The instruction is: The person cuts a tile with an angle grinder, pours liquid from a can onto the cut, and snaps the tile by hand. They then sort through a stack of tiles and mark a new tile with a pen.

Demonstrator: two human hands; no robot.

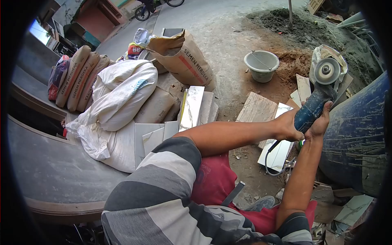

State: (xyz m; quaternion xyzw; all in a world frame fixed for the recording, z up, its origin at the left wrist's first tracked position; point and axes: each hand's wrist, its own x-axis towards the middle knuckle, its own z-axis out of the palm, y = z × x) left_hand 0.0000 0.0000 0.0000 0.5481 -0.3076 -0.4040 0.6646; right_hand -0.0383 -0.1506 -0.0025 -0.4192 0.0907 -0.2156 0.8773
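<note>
An angle grinder with a blue, dusty body is held up at the right of the view. Its round cutting disc faces me at the far end. My left hand is closed round the rear of the body from the left side. From the right, my right hand grips the same body, its thumb pointing up along it. A dark power cable loops down from the grinder's back end. Below the hands lie white marbled tile strips and a brownish tile on the ground.
Cement bags are stacked at the left, near a white sack and an opened paper cement bag. A grey bucket stands ahead. Close on the right is a large blue drum. Cut tiles lie at lower right.
</note>
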